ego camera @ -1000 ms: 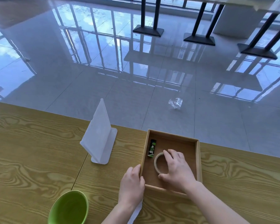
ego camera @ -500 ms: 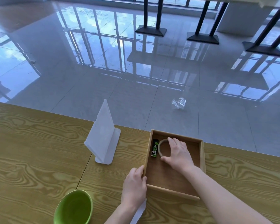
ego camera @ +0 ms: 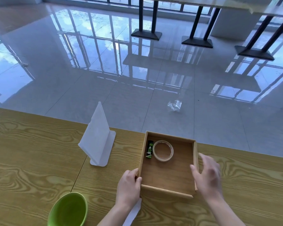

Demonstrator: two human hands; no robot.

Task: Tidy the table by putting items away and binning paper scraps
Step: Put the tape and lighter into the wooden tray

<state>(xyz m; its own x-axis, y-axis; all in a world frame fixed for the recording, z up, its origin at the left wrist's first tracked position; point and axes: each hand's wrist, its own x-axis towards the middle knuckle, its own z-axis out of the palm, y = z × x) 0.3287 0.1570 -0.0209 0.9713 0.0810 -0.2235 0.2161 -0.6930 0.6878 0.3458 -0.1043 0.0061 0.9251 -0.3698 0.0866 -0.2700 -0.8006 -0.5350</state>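
A shallow wooden tray [ego camera: 170, 190] sits near the table's far edge. Inside it, at the far left, a roll of clear tape [ego camera: 163, 150] lies flat beside a small black-and-green stick [ego camera: 149, 149]. My left hand [ego camera: 129, 185] grips the tray's near left corner. Blurred and empty, my right hand [ego camera: 207, 176] hovers at the tray's right wall with fingers spread. A white paper strip [ego camera: 133, 212] pokes out from under my left wrist.
A white plastic sign stand [ego camera: 99, 137] stands left of the tray. A green bowl [ego camera: 69, 209] sits at the near edge. The wooden table [ego camera: 31, 160] ends just beyond the tray. Crumpled clear plastic [ego camera: 174, 105] lies on the glossy floor; black table bases behind.
My right hand slid the tape roll to the tray's far left, let go of it, and drew back to the right wall. My left hand stayed on the corner.
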